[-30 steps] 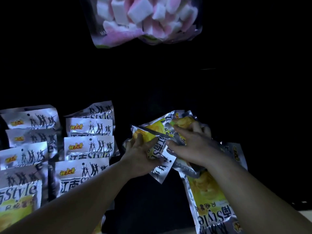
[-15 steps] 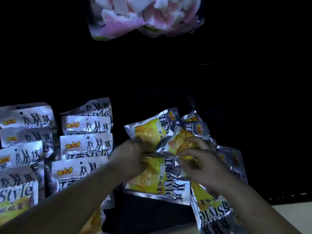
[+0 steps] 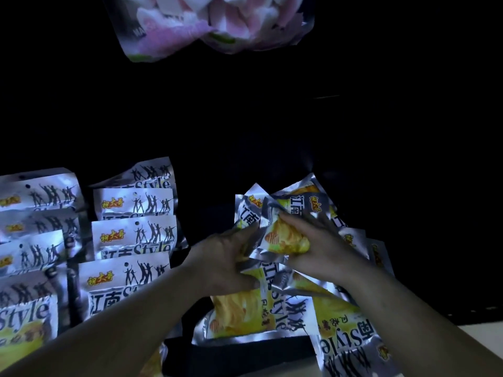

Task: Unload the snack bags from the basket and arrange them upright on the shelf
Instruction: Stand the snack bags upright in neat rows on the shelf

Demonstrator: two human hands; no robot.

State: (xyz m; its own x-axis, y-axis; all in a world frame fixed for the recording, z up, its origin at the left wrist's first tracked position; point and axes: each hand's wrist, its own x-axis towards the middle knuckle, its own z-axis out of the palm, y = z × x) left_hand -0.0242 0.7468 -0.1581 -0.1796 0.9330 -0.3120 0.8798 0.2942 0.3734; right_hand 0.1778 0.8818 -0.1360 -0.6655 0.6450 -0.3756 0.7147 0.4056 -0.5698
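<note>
Both my hands work in a loose heap of silver and yellow snack bags at the lower middle of the dark shelf. My left hand grips one bag at its edge. My right hand holds another bag with its fingers curled round it, tilted upward. More bags of the heap lie flat and upside down under my right forearm. Two rows of the same bags stand upright to the left. No basket shows in the head view.
A bag of pink and white marshmallows hangs at the top of the view. The shelf interior behind the heap is black. A pale strip of surface shows at the lower right.
Both hands have shifted slightly up and into the heap. The bag in my right hand has turned more upright, and the flat bag below has slid down toward me.
</note>
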